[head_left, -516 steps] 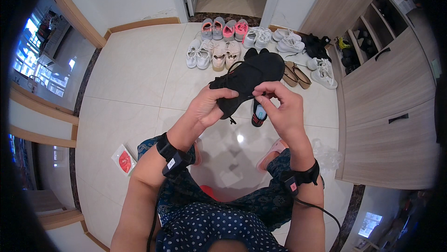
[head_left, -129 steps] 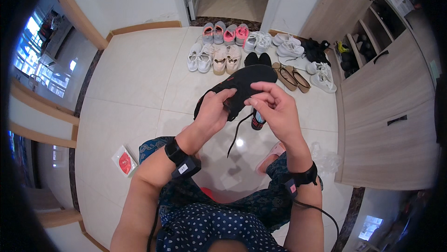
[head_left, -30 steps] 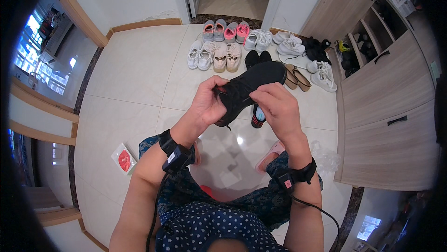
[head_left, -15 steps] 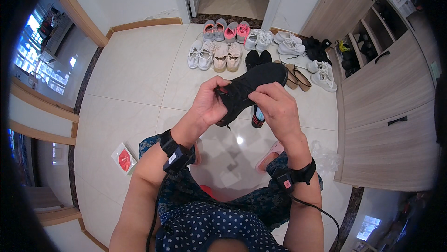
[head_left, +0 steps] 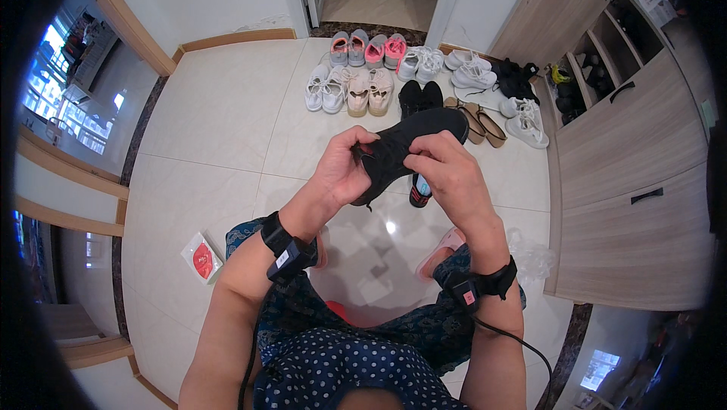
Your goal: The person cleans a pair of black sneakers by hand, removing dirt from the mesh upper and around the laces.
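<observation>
A black lace-up shoe point(head_left: 394, 151) is held up over the floor in front of me, tilted with its toe pointing to the far right. My left hand point(head_left: 341, 169) grips it around the heel and opening, thumb on the upper side. The fingers of my right hand point(head_left: 453, 177) are bent and pinched against the shoe's upper near the laces; whether a lace is between them cannot be made out. Below the held shoe, a dark shoe with light blue inside point(head_left: 419, 189) shows partly on the floor. Just beyond stand black shoes point(head_left: 420, 98), partly covered by the held one.
Rows of paired shoes, including white sneakers point(head_left: 326, 90) and brown flats point(head_left: 485, 124), line the floor toward the doorway. A wooden shoe cabinet point(head_left: 621, 152) stands at right, one compartment open. A clear plastic bag point(head_left: 530, 255) lies beside it; a red-and-white packet point(head_left: 202, 258) lies at left.
The shoe's toe end has dipped slightly toward me. My right hand's fingers have shifted a little on the upper; my left hand keeps its grip.
</observation>
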The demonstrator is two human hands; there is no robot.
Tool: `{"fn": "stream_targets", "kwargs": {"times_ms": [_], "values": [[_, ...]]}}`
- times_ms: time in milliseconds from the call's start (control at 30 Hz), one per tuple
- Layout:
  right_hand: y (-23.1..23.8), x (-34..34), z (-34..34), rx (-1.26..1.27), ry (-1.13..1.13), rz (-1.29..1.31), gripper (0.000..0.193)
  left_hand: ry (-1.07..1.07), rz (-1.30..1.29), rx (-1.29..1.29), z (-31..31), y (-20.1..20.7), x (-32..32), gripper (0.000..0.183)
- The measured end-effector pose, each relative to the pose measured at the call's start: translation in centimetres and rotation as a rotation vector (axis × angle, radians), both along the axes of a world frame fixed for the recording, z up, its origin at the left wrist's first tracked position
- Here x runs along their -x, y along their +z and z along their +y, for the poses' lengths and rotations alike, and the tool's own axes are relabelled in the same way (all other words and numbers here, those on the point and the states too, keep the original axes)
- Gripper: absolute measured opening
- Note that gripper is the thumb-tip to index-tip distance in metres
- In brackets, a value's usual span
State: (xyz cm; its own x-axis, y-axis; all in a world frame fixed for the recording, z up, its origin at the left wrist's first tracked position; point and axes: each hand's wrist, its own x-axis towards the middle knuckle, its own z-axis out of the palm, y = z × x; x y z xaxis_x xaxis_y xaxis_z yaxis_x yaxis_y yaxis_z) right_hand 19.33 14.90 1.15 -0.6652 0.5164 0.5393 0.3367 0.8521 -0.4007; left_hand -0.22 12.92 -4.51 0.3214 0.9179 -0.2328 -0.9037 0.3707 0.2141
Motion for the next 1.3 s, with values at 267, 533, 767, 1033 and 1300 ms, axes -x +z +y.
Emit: {"fn": "stream_targets", "kwargs": {"times_ms": [267, 533, 767, 1033, 1300], "values": [[-0.1, 0.1, -0.1, 0.027, 0.057, -0.036, 0.015, -0.044, -0.009, -0.022, 0.0, -0.8, 0.1, 0.029], [0.1, 0.8, -0.8, 0.096, 0.084, -0.007, 0.016, 0.061, 0.064, 0.095, -0.1, 0.4, -0.3, 0.012], [-1.2, 1.2, -0.7, 0.003, 0.039, -0.072, 0.015, 0.083, 0.068, 0.046, 0.1, -0.8, -0.1, 0.008], [-0.8, 1.3, -1.4, -0.062, 0.093, 0.038, 0.018, 0.076, 0.046, -0.01, -0.6, 1.6, -0.3, 0.033], [-0.3, 0.0, -1.9, 1.289, 0.22, 0.328, 0.008, 0.35, 0.106, -0.111, -0.2, 1.5, 0.6, 0.046]]}}
